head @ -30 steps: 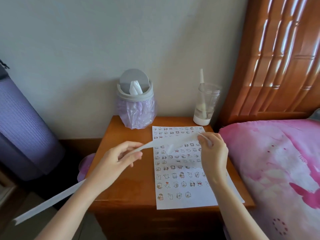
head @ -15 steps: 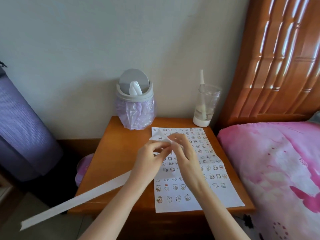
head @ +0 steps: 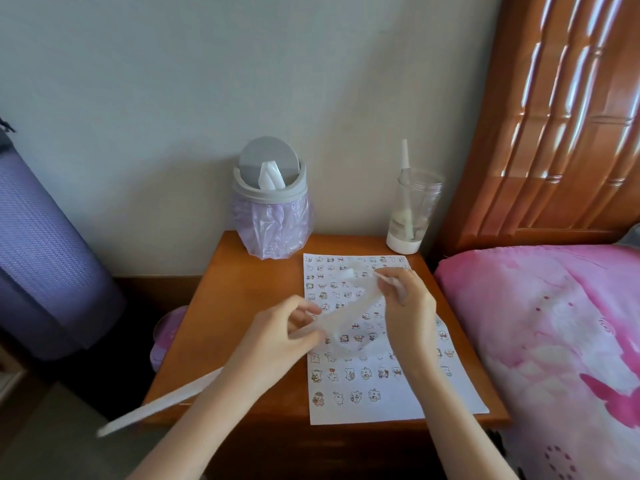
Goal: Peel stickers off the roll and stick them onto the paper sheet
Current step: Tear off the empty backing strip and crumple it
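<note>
Both hands, left hand (head: 277, 336) and right hand (head: 408, 306), pinch the sticker strip (head: 349, 311).

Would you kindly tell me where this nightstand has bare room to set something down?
Free: the nightstand's bare wood left of the paper sheet, between the bin and the left hand. Crowded: the back edge, with bin and cup, and the right side, where the right hand and sticker strip hang over the sheet.
</note>
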{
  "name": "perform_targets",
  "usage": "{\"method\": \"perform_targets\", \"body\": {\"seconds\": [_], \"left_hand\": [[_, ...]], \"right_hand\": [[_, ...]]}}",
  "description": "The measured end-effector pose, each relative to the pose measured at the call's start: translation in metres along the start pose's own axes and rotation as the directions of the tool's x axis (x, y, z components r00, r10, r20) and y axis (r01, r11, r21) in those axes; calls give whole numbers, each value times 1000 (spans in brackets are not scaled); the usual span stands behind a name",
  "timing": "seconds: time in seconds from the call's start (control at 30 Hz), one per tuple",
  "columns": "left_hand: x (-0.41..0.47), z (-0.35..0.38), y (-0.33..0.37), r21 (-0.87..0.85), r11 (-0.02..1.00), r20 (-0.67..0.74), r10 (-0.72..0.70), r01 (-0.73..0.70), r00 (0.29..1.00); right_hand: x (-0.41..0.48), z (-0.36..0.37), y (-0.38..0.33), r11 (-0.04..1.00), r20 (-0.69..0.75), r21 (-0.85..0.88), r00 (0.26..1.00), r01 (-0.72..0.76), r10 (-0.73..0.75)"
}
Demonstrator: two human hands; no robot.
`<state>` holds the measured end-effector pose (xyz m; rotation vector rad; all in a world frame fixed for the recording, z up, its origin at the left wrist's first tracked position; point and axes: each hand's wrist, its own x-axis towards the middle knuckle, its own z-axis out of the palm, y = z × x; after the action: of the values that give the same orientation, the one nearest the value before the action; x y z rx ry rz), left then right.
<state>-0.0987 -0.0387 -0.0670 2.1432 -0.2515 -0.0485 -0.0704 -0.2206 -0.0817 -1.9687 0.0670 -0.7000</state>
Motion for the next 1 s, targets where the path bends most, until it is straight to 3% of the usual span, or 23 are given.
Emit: {"method": "perform_targets", "body": {"seconds": [0.13, 0.23, 0.33, 0.47, 0.6, 0.73, 0.8, 0.87, 0.93, 1.0], "left_hand": [[-16, -26, -8, 94, 995, 21, -27, 25, 999], [-20, -34, -11, 217, 975, -37, -44, 50, 998], [-19, -36, -11, 215, 976, -100, -8, 29, 995], [-9, -17, -3, 130, 986, -200, 129, -104, 971], [11, 2, 2, 34, 986, -357, 163, -162, 920], [21, 21, 15, -203, 947, -458, 132, -248, 879], [21, 35, 19, -425, 891, -371, -12, -158, 929], [21, 47, 22, -634, 773, -190, -125, -24, 974], [21, 49, 28, -709, 704, -61, -127, 47, 990], [22, 43, 33, -713, 698, 9, -75, 59, 997]], "right_hand": [[3, 2, 10, 990, -8, -130, 998, 56, -58], [0, 6, 16, 970, 0, -225, 995, 93, -95], [3, 1, 19, 953, -26, -265, 986, 150, -162], [-8, 10, 9, 949, 125, -145, 957, 280, -263], [-23, 21, -4, 992, 279, 72, 952, 107, -123], [-34, 22, -14, 957, 422, 252, 906, -146, 27], [-39, 25, -19, 936, 441, 303, 897, -180, 29], [-42, 29, -22, 934, 437, 309, 899, -179, 28], [-42, 31, -23, 934, 447, 297, 893, -197, 47], [-41, 32, -21, 947, 452, 257, 890, -193, 59]]}}
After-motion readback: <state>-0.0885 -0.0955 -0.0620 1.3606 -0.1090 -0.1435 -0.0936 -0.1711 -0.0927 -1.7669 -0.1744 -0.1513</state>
